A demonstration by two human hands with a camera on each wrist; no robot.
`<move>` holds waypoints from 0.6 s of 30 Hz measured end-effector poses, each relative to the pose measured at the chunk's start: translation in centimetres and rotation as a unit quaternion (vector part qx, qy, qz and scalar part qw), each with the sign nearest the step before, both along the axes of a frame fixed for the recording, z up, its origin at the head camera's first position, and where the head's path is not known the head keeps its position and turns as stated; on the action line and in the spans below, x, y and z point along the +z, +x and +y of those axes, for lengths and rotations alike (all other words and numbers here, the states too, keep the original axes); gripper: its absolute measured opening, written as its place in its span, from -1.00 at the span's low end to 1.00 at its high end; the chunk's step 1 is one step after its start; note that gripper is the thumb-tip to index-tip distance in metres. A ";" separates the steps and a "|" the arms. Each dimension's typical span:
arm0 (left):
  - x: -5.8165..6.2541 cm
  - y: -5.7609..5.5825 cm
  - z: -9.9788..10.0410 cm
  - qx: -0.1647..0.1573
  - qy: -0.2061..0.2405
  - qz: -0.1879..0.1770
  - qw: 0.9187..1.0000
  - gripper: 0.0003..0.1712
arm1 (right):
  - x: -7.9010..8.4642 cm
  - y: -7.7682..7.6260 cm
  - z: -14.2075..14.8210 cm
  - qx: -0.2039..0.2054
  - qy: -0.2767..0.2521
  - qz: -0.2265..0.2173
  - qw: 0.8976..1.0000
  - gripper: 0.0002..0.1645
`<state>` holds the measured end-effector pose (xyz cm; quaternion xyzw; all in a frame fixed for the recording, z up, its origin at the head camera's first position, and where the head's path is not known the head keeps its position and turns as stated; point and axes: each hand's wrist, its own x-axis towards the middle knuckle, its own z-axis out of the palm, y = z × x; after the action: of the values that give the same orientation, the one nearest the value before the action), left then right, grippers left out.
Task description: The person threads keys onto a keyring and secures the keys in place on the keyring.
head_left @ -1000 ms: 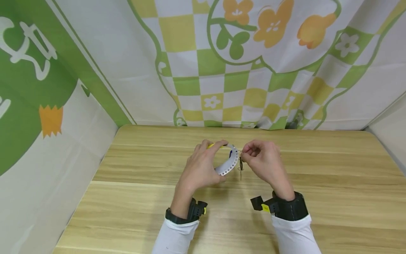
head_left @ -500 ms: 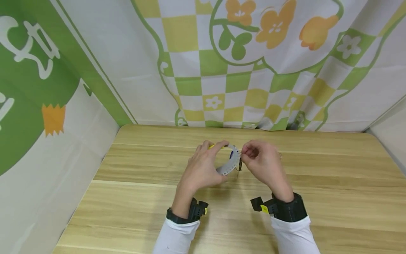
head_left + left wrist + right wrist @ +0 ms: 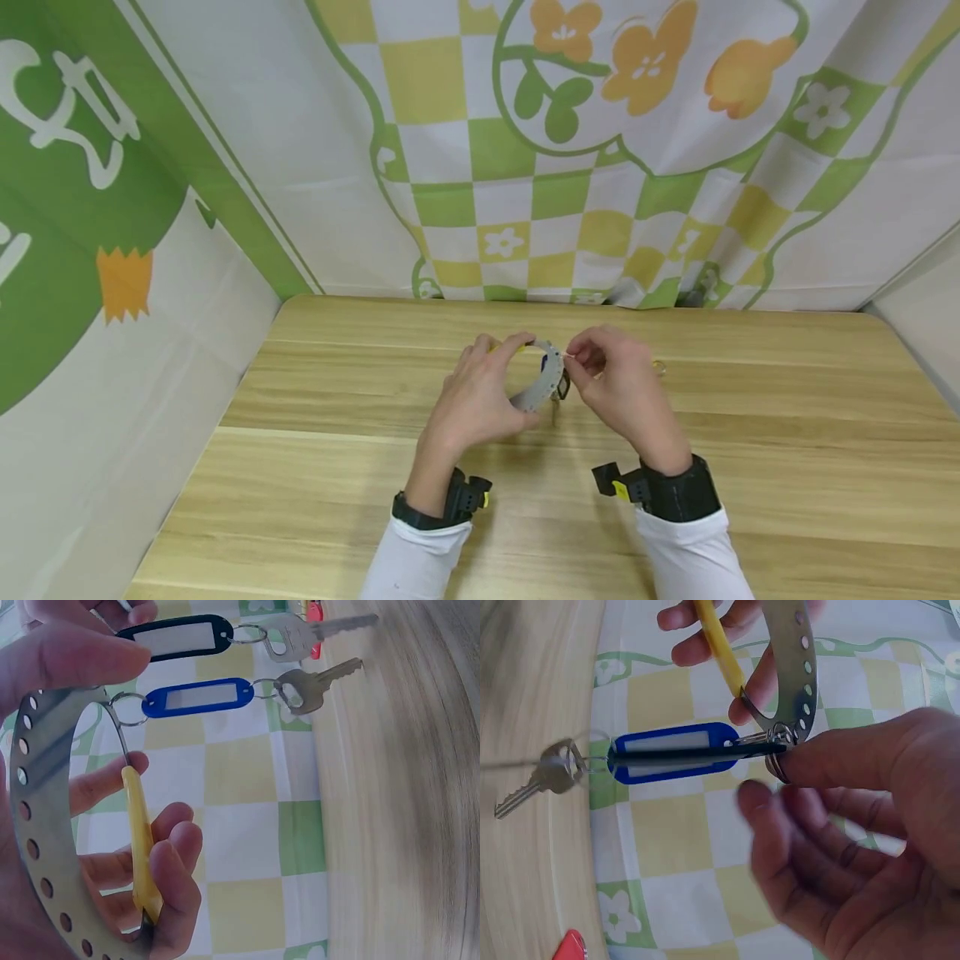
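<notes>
One blue tag (image 3: 199,697) hung, one dark tag (image 3: 180,639) pinched

Left hand (image 3: 480,392): fingers curled round the yellow handle (image 3: 140,832) of a perforated metal hoop (image 3: 52,817), hoop held up above the wooden table (image 3: 750,458).

Right hand (image 3: 626,383): thumb and finger pinch together at the dark tag's ring, right up against the hoop's edge near the thin wire (image 3: 122,739) that runs to the handle.

Done, by my reading: the blue tag's ring looks looped round that wire, its key (image 3: 304,690) hanging free below, no fingers on it.

In hand: the dark tag. It hangs beside the blue one with its own key (image 3: 300,639) at the lower end. Whether its ring is already round the wire, cannot tell; rings and fingertips overlap in the right wrist view. Judged as mid-step, the pinch not yet let go.

Left over, perhaps: a red piece (image 3: 571,946) and a small ring-like item (image 3: 658,367), both over by the table beyond the right hand. Possibly the same item seen from two views; too small to settle.
</notes>
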<state>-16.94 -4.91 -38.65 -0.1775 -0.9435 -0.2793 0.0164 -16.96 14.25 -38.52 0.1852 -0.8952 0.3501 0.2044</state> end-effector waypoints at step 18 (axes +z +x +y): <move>0.1 -0.1 -0.1 0.007 0.010 -0.011 1.000 0.06 | -0.4 -0.3 0.1 -0.006 0.021 0.089 0.996 -0.94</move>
<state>-17.01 -4.98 -38.57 -0.1672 -0.9420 -0.2908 0.0094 -17.29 14.39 -38.90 0.2148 -0.8815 0.3125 0.2814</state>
